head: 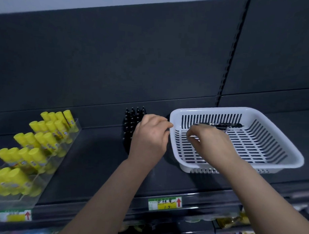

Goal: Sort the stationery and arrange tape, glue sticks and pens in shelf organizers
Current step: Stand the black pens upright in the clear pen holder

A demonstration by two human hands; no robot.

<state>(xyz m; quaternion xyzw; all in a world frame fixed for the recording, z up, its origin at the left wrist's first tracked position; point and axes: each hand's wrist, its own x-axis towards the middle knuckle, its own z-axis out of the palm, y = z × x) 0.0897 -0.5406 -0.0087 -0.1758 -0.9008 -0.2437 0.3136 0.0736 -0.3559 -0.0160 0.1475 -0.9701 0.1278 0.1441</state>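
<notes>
A white slotted basket (pixel 278 152) sits on the dark shelf at the right, with a few black pens (pixel 225 126) lying along its far wall. My right hand (pixel 209 138) reaches into the basket with its fingers curled; whether it holds a pen is hidden. Just left of the basket, my left hand (pixel 151 134) hovers with curled fingers over a block of upright black pens (pixel 132 119); its fingertips are hidden. Yellow glue sticks (pixel 35 140) stand in rows in a clear tiered organizer (pixel 43 181) at the far left.
The dark shelf surface (pixel 96 158) stretches between the glue organizer and the pens. Price labels (pixel 164 203) sit on the shelf's front rail. A dark back panel rises behind, and a lower shelf with coloured packages (pixel 234 221) shows at the bottom right.
</notes>
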